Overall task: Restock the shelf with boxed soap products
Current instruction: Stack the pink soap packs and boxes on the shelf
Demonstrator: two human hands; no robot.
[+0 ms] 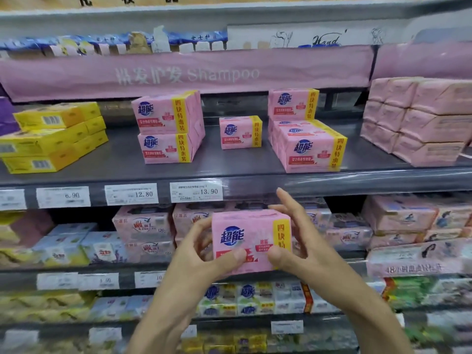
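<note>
Standing at the shelves, the person holds a pink soap pack (251,236) just below the grey shelf (127,162): left hand (201,254) pinches its left side, thumb on the front; right hand (301,246) grips its right side, fingers spread. On that shelf sit stacked matching packs (163,126).

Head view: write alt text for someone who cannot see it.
A left hand and right hand hold a pink soap pack below a grey shelf. On it stand matching pink packs, with yellow boxes to their left.
</note>
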